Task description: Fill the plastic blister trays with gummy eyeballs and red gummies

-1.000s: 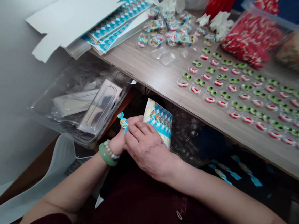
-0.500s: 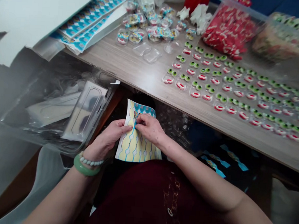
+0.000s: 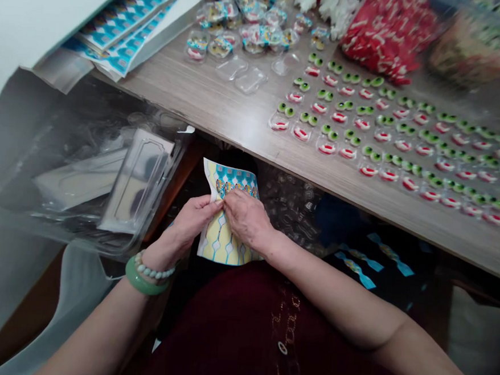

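Over my lap, a sticker sheet (image 3: 215,251) with blue patterned labels and pale yellow backing is held between both hands. My left hand (image 3: 190,220) grips its left edge, thumb on top, with a beaded bracelet and green bangle at the wrist. My right hand (image 3: 248,219) is pinched at the sheet's middle, its fingertips beside my left thumb. The fingers hide whether a label is lifted there. Several peeled blue labels (image 3: 391,253) lie on a dark surface to the right of my right forearm.
Rows of small clear trays (image 3: 302,133) with green eye-shaped and red mouth-shaped candies cover the table's (image 3: 221,111) right side. Behind them are a bag of red candies (image 3: 384,37) and a clear tub (image 3: 476,66). Labelled packs (image 3: 260,37) pile up farther left. A plastic bin (image 3: 138,225) stands left.
My right hand has turned over the sheet, and its fingertips have moved slightly down and left against my left thumb. The sheet's top left corner curls more. The view has shifted a little.
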### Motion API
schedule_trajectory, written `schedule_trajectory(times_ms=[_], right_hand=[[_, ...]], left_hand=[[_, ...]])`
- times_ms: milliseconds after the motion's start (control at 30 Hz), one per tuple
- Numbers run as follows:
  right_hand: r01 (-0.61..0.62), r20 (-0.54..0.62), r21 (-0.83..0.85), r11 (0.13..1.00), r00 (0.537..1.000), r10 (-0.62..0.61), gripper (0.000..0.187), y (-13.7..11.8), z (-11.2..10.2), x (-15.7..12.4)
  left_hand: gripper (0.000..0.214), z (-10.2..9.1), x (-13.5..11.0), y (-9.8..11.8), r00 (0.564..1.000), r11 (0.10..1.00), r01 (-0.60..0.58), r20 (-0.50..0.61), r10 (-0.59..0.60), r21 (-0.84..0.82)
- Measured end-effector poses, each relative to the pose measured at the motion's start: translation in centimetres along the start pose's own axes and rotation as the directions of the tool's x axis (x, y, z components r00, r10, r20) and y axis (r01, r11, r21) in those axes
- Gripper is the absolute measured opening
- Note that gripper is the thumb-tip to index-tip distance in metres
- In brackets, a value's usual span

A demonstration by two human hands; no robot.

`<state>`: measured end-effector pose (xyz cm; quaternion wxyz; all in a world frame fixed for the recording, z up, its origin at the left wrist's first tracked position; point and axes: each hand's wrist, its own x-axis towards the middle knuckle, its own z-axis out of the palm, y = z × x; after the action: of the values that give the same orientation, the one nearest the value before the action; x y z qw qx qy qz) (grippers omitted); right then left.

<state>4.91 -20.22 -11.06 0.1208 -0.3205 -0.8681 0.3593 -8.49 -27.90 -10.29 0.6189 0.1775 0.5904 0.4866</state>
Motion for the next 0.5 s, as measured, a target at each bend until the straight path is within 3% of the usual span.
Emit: schedule_trajectory(times_ms=[133, 233, 333, 433, 500], right_hand=[[-0.148, -0.040, 0.284, 0.947, 0.985, 0.166, 0.023, 1.0, 0.1, 0.3], [-0.262, 0.010, 0.589, 0.765, 0.948, 0.317, 0.020, 2.0, 0.5, 0.8], [-0.308, 0.070, 0.783, 0.541, 0.907, 0.415, 0.015, 2.5, 0.2, 1.1], [-0.308, 0.131, 0.886, 0.346, 0.882, 0.452, 0.014, 2.4, -1.7, 1.3], [-0.289, 0.138, 0.913, 0.287, 0.883, 0.448, 0.016, 2.5, -3.9, 1.3]], left_hand=[[0.035, -0.2, 0.3, -0.1, 0.999, 0.998, 0.024, 0.024, -0.023, -0.058], [0.034, -0.7, 0.1, 0.0, 0.999, 0.999, 0.036, 0.039, -0.035, -0.036], [0.034, -1.4, -0.1, 0.2, 0.998, 0.997, 0.055, 0.020, -0.056, 0.057], [0.027, -2.2, 0.1, 0.0, 0.990, 0.967, -0.007, -0.136, 0.043, 0.255], [0.022, -2.7, 0.5, -0.3, 0.974, 0.933, -0.028, -0.199, 0.106, 0.360]])
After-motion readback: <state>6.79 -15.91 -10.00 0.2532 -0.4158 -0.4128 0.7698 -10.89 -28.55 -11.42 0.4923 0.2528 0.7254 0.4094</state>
